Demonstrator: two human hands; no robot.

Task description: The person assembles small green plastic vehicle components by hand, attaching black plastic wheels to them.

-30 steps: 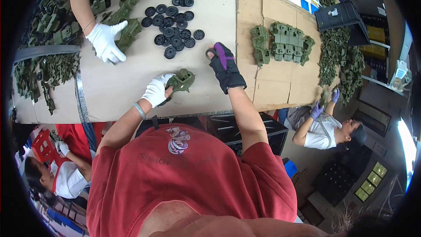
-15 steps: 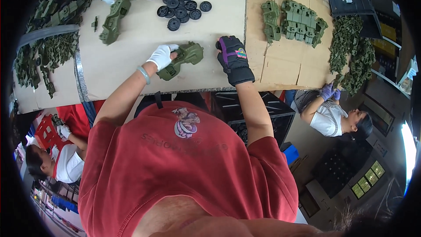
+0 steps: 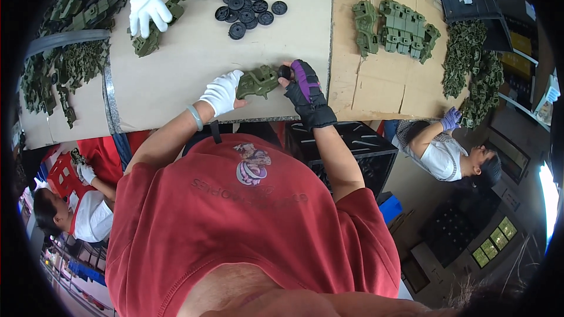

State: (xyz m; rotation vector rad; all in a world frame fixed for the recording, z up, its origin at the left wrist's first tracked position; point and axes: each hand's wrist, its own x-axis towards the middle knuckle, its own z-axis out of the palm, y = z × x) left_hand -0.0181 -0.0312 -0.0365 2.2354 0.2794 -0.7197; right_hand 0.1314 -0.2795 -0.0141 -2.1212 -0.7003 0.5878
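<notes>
My left hand, in a white glove, grips the left end of an olive-green plastic toy vehicle body near the table's front edge. At its other end is my right hand, in a black and purple glove with bare fingertips. Those fingers are closed on a small round black piece, apparently a toy wheel, against or very close to the green body. Beyond my hands lies a loose group of black toy wheels.
Another person's white-gloved hand reaches over a second green body at the far left. Several green bodies stand on cardboard at right. Piles of green parts flank the table. A black crate sits below its edge.
My right hand has come left to the vehicle body, which has turned more level. At the far left, the other person's hand has moved nearer, over the second body.
</notes>
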